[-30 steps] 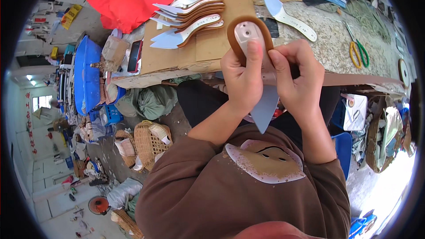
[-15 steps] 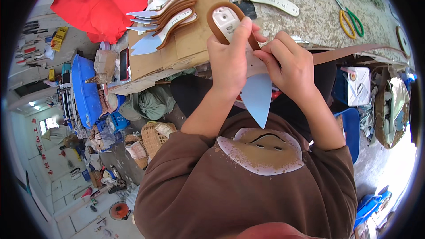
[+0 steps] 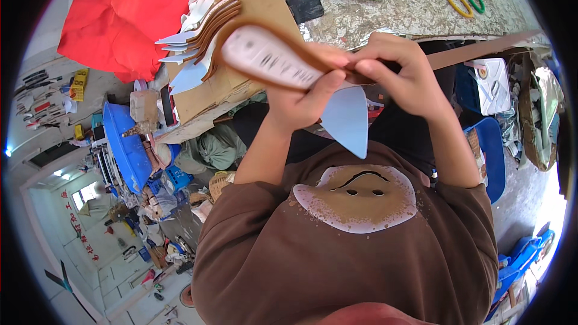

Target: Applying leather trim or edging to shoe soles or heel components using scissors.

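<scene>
Above the desk edge: left hand and right hand both pinching shoe insole, steadying its pale-blue liner toward six o'clock.

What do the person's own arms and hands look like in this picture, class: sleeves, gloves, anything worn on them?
Both hands, the left hand and the right hand, are bare: no gloves, and no rings or watch show. The forearms are uncovered too. The brown sleeves of a loose brown sweatshirt are pushed up to about the elbows. The sweatshirt's front bears a pale patch with a cartoon snout.
</scene>
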`<state>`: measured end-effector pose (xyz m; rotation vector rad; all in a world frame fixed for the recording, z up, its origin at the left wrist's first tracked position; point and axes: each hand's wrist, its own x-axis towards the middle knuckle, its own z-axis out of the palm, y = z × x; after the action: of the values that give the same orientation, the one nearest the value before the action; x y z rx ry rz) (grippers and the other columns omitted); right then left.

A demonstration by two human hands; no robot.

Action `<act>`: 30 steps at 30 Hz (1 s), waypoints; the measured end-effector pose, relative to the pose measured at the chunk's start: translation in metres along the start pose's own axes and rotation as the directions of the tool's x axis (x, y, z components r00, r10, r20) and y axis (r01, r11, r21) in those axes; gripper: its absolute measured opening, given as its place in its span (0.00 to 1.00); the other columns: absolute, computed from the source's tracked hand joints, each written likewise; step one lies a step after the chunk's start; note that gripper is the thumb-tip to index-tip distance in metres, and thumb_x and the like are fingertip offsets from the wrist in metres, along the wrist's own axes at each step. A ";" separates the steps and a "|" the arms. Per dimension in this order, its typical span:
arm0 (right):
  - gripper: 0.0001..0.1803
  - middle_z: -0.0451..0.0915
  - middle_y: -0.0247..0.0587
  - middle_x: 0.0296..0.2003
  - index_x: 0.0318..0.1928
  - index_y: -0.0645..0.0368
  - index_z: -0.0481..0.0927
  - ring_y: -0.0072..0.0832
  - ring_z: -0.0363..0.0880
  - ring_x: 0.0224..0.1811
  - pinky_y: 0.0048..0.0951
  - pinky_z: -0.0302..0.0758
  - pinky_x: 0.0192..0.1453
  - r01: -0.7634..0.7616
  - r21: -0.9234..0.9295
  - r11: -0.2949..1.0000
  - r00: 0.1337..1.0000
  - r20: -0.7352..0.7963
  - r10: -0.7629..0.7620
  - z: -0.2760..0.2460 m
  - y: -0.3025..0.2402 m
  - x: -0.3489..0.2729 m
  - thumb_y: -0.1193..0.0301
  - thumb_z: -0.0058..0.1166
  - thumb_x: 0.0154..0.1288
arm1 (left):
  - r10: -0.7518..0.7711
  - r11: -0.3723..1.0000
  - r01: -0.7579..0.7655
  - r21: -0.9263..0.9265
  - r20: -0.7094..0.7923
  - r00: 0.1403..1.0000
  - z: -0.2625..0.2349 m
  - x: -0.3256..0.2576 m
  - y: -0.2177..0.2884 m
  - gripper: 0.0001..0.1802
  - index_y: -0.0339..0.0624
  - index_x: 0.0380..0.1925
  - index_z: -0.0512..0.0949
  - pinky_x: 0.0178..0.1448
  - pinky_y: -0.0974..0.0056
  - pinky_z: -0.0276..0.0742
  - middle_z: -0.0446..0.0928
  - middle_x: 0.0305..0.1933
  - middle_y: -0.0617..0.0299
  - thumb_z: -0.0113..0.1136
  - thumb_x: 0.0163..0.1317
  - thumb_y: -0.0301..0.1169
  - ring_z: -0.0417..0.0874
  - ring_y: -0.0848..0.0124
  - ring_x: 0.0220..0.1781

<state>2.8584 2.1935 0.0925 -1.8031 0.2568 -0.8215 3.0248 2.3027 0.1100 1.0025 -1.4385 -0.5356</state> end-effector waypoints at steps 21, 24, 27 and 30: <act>0.06 0.69 0.41 0.18 0.31 0.63 0.76 0.31 0.65 0.20 0.30 0.66 0.26 -0.134 -0.105 0.985 0.964 -0.243 0.105 0.017 0.009 -0.025 0.74 0.60 0.61 | -0.093 0.987 0.067 0.145 0.183 0.979 0.014 0.007 -0.014 0.15 0.39 0.41 0.77 0.54 0.61 0.69 0.71 0.46 0.57 0.58 0.67 0.40 0.71 0.66 0.49; 0.12 0.76 0.42 0.25 0.37 0.61 0.79 0.38 0.78 0.30 0.32 0.72 0.33 -0.011 -0.326 0.945 0.992 -0.119 -0.029 0.004 0.020 -0.037 0.63 0.59 0.64 | -0.116 0.991 0.129 -0.029 0.277 0.954 0.011 0.008 -0.018 0.25 0.37 0.40 0.76 0.53 0.63 0.68 0.71 0.45 0.57 0.44 0.74 0.50 0.71 0.68 0.47; 0.21 0.80 0.43 0.30 0.36 0.54 0.82 0.44 0.80 0.37 0.40 0.74 0.38 -0.205 -0.707 0.677 0.975 -0.086 0.205 -0.050 0.041 -0.053 0.49 0.52 0.64 | -0.301 0.857 0.424 -0.292 0.384 0.873 -0.007 -0.007 -0.022 0.25 0.36 0.38 0.72 0.51 0.63 0.69 0.73 0.40 0.56 0.48 0.72 0.52 0.73 0.68 0.42; 0.22 0.78 0.46 0.23 0.29 0.57 0.81 0.45 0.79 0.30 0.41 0.72 0.33 -0.423 -0.742 0.521 0.866 -0.160 0.474 -0.090 0.047 -0.071 0.51 0.53 0.66 | -0.556 0.618 0.753 -0.225 0.552 0.621 -0.032 -0.028 -0.016 0.31 0.37 0.36 0.72 0.47 0.64 0.70 0.73 0.37 0.57 0.56 0.63 0.59 0.74 0.69 0.40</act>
<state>2.7581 2.1461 0.0377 -2.3700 1.1352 -0.2550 3.0567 2.3252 0.0870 1.0732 -1.1675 -1.6809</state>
